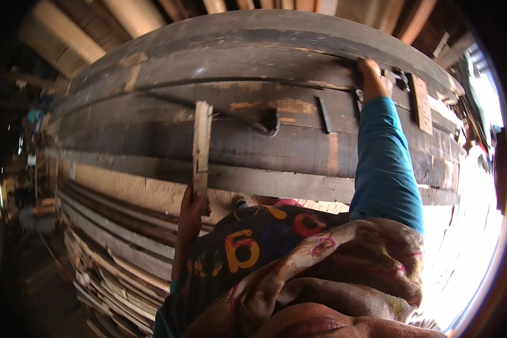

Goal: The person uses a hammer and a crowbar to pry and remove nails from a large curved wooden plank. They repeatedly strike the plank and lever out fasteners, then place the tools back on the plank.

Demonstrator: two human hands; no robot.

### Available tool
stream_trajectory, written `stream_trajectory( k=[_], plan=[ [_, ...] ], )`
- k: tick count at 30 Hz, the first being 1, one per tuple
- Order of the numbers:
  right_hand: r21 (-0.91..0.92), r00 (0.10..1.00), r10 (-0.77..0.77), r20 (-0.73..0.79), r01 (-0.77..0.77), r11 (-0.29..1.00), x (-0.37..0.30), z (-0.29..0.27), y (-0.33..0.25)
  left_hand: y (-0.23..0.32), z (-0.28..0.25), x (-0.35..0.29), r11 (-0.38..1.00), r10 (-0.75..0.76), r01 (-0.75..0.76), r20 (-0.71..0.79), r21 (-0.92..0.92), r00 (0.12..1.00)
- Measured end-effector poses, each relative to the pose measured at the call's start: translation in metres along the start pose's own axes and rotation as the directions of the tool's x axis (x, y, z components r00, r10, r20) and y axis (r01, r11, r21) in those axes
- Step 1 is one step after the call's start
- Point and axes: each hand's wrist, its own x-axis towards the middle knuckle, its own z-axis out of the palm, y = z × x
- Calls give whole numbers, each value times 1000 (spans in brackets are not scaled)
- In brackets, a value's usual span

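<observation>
Wooden strip (201, 141), head view: pale, narrow, rough-ended, reaching over the near edge of the dark plank workbench (236, 147). Left hand (192, 214) has fingers clamped on its near end. Right hand (370, 67) at workbench's far side, near brown board (421, 104); can't tell its fingers' state.

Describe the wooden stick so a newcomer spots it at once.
Find the wide dark table. At its near edge, the left hand grips the wooden stick, pointing away from the body. It is pale, unlike the short dark bar lying to its right.
</observation>
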Motion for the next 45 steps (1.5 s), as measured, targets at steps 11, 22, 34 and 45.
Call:
stream_trajectory(
  k=[11, 22, 34, 45],
  plan=[
    [-457, 914, -372, -163, 264, 849, -46, -55, 16, -8, -17, 18, 993, -2, 24, 186, -116, 983],
    [996, 945, -316, -84, 88, -3, -483, -72, 78, -43, -42, 94, 974, 126, -222, 700, 47, 703],
    [715, 963, 265, 45, -216, 665, -688, -8, 143, -55, -26, 111, 907, -71, -331, 871, 259, 487],
    [711, 934, 188, -304, 91, 697, -708, 24, 93, -36, -30, 83, 925, -379, 148, 842, 349, 385]
  ],
)
